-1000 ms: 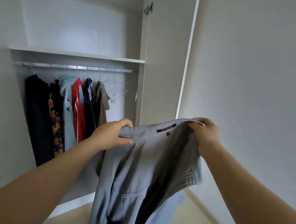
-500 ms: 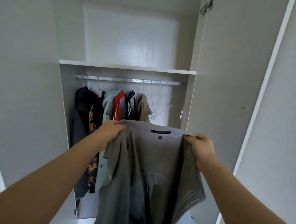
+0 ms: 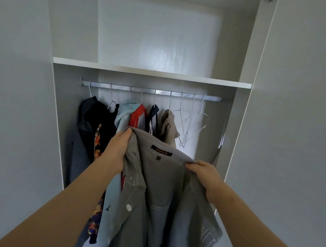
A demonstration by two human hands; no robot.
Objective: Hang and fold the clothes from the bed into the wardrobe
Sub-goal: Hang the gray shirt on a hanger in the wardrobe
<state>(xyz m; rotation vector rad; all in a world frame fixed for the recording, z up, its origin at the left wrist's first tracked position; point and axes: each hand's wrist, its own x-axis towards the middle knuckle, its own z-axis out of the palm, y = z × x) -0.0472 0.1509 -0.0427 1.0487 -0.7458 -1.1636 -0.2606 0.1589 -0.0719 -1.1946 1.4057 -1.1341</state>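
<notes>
I hold a grey button shirt [image 3: 163, 191] up in front of the open wardrobe [image 3: 152, 72]. My left hand [image 3: 116, 151] grips its collar on the left side and my right hand [image 3: 206, 174] pinches the collar on the right. A dark label shows inside the neck and the shirt hangs down below the frame. Behind it a metal rail [image 3: 151, 90] carries several hung garments [image 3: 92, 122] and, to their right, empty wire hangers [image 3: 187, 125].
A white shelf [image 3: 180, 77] runs above the rail with an open compartment over it. The wardrobe's left side panel [image 3: 14, 113] and its open right door [image 3: 292, 132] flank the hanging space.
My view has turned left and closed in on the wardrobe. Both hands keep their hold on the collar, and the shirt has risen closer to the rail and the hung clothes.
</notes>
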